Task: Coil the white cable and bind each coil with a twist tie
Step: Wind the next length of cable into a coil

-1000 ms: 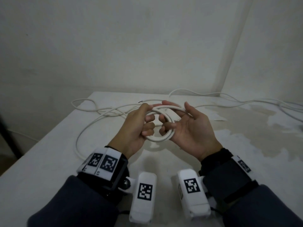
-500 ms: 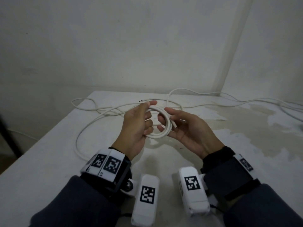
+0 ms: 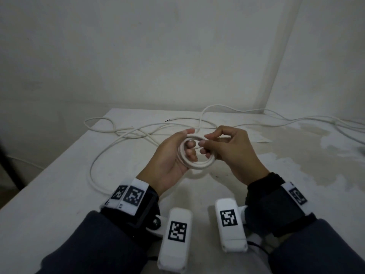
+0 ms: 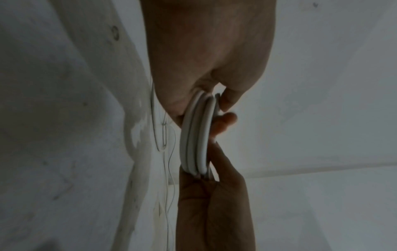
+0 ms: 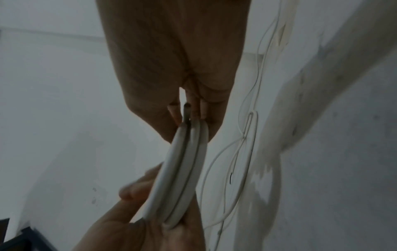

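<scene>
Since the white cable coil (image 3: 194,155), gripped by my left hand (image 3: 169,155) and pinched by my right hand (image 3: 231,149), looks light and springy, I'd clamp across all turns.

Dim, flat, greyish light throughout. A soft shadow lies on the table (image 3: 199,175) just below the fingers. Both wrist views are dark, grainy and blurred, stretched toward the edges; skin nearest the lens is unfocused.

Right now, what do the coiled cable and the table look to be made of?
Coil: smooth matte white jacket, probably plastic or rubber; it bends into tight loops without kinking. Table: hard, dull white painted or plastered surface with grey worn patches; base material unclear.
</scene>
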The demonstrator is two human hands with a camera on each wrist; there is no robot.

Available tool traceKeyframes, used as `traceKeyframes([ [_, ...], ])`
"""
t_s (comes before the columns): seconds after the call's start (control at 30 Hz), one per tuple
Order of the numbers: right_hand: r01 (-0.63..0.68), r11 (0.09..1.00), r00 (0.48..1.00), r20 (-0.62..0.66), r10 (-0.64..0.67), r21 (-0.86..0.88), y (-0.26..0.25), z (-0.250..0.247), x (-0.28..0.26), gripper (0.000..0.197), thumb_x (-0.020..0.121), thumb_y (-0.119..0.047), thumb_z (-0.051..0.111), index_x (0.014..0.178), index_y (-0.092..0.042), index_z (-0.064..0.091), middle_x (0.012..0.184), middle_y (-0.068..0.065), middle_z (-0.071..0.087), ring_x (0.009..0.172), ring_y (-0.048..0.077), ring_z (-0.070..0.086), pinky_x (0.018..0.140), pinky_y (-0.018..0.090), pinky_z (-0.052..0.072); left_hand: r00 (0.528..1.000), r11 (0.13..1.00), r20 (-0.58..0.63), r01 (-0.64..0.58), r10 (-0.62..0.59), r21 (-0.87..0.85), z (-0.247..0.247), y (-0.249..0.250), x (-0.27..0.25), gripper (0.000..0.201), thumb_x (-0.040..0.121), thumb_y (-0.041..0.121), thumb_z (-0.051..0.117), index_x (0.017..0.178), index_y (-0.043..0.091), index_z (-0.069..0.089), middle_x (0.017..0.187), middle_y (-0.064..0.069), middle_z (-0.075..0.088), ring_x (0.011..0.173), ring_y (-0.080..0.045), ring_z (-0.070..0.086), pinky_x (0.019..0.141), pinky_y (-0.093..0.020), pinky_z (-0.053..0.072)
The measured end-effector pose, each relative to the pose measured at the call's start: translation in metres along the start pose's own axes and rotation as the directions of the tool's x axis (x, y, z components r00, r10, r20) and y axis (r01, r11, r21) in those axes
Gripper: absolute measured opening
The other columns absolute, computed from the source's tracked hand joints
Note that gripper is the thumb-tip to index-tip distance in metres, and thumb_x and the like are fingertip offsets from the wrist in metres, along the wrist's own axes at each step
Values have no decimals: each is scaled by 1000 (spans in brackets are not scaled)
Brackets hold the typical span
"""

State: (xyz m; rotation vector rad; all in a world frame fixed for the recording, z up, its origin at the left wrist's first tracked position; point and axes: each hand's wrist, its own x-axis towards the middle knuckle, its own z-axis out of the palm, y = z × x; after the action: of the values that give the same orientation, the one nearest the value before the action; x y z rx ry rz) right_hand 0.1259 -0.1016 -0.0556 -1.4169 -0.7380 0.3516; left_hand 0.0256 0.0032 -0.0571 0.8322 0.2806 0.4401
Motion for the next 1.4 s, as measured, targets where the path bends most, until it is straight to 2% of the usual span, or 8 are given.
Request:
traceKeyframes([
  [0.13, 72, 975, 991, 123, -47, -209, -2, -10, 2, 20, 80, 4, 71, 69, -6, 57, 76, 24, 71, 66, 30, 71, 52, 26, 51, 986, 989, 73, 147, -147, 2, -10, 8, 0, 19, 91, 2, 39, 104, 6, 52, 71, -13, 59, 52, -16, 54, 49, -21, 51],
  [0.27, 98, 942, 976, 215, -29, -320, 0, -11, 2, 19, 82, 1, 71, 71, -8, 58, 79, 21, 73, 71, 35, 72, 60, 38, 57, 966, 969, 90, 236, -242, 67, -12, 7, 1, 26, 83, 3, 33, 100, 4, 53, 60, -4, 45, 40, -8, 37, 42, -18, 41],
  [0.5, 115, 940, 988, 138, -74, -322, -2, -8, 0, 11, 74, 5, 76, 81, 1, 68, 85, 15, 67, 66, 29, 73, 59, 41, 61, 980, 957, -5, 194, -198, 214, -4, 1, 4, 17, 93, 11, 36, 87, 9, 52, 51, 4, 28, 34, -5, 20, 34, -16, 32],
  [0.63, 119, 931, 991, 104, -89, -344, -2, -10, 0, 12, 73, 4, 78, 73, -6, 71, 77, 11, 71, 63, 25, 72, 59, 39, 61, 995, 930, -3, 96, -102, 354, -1, -4, 0, 13, 100, 15, 45, 89, 9, 51, 55, 1, 38, 36, -3, 29, 38, -17, 39],
  [0.77, 109, 936, 991, 114, -75, -335, -2, -12, 1, 12, 73, 2, 79, 68, -6, 72, 67, 14, 71, 59, 27, 72, 59, 43, 60, 993, 937, 22, 100, -114, 334, -5, -3, -2, 11, 98, 11, 47, 91, 5, 53, 67, -6, 49, 38, -5, 40, 44, -19, 47],
  [0.9, 35, 975, 993, 121, -8, -219, 0, -12, 1, 9, 71, 5, 79, 74, -1, 72, 71, 18, 71, 64, 34, 71, 64, 43, 59, 995, 918, 29, 80, -99, 388, -8, 0, -2, 11, 97, 8, 48, 88, 7, 54, 66, -4, 45, 36, -4, 33, 40, -17, 42],
  [1.1, 4, 925, 972, 218, 85, -380, -6, -15, -1, 27, 64, 7, 82, 85, -6, 70, 87, 13, 69, 62, 19, 65, 55, 27, 55, 999, 848, -28, -1, 19, 530, -5, -9, -4, 12, 96, 6, 49, 86, 7, 55, 66, -6, 43, 35, -3, 33, 35, -15, 33],
  [1.4, -88, 923, 977, 149, 153, -376, -10, -61, -13, 17, 67, 9, 79, 69, -3, 67, 73, 24, 70, 68, 36, 71, 60, 36, 59, 1000, 844, 11, 13, -23, 537, 28, -39, -5, 12, 96, 12, 52, 86, 7, 56, 61, -3, 45, 36, -5, 33, 40, -17, 39],
])
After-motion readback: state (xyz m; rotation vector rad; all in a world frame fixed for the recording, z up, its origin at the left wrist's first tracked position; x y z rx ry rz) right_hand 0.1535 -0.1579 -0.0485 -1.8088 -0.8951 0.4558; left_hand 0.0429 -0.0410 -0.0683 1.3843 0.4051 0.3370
